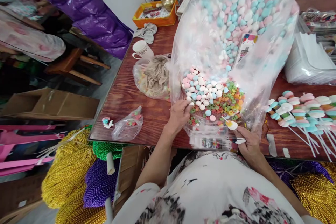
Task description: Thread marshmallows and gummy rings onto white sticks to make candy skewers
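My left hand (180,116) is closed, thumb and fingertips pinched on a white disc-shaped candy (191,104) at the left edge of the pile. Low on the right, my right hand (249,141) is closed around a thin white lollipop stick (240,140). A white and yellow-orange candy (231,125) sits on that stick, its tip poking out beyond. Between my hands, pink, white and blue candies (206,89) lie beside small coloured ring candies (231,101). They rest at the mouth of a large clear plastic bag (181,49) filled with more pastel candies.
Finished candy sticks (309,112) lie at right, below a clear tray of white sticks (309,54). To the left are a white mug (142,49), a bag with a brown cloth (156,71) and a small bag of rings (128,126). An orange basket (154,14) stands behind.
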A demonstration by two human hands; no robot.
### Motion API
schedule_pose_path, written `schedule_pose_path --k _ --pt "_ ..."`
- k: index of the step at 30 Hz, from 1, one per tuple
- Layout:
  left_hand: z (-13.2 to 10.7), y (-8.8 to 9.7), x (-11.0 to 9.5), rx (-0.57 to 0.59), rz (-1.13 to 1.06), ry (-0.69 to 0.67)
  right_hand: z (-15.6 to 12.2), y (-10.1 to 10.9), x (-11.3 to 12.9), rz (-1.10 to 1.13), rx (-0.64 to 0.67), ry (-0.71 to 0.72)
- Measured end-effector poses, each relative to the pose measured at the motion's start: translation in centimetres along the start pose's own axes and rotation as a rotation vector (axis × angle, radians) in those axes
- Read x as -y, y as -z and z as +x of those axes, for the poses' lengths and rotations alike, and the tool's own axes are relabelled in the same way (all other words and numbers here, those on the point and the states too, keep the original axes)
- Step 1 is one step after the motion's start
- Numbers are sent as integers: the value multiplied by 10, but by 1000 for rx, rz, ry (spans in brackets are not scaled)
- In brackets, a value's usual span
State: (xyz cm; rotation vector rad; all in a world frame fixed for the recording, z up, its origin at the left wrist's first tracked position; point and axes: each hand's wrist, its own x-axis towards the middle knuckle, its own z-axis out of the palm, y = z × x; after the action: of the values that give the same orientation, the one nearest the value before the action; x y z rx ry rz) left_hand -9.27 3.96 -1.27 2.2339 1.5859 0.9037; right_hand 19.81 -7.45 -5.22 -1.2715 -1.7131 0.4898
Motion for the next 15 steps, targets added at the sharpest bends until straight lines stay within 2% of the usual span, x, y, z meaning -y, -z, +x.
schedule_pose_path --k 3,5,8,10,12,15 --pt "-4 -4 -29 1 -140 -69 1 0 2 9 -70 0" --pt "-9 -15 -51 96 -153 -194 3 1 3 5 -111 -18" --pt "-18 -32 -72 262 -22 -321 4 3 5 -9 -139 -33" --pt "-22 -40 -74 323 68 -348 4 4 5 -3 -122 -47" --pt "-26 -43 -70 331 85 -357 5 5 5 22 -75 -62" --pt "-29 -42 -61 242 26 -321 6 4 5 52 -4 -54"
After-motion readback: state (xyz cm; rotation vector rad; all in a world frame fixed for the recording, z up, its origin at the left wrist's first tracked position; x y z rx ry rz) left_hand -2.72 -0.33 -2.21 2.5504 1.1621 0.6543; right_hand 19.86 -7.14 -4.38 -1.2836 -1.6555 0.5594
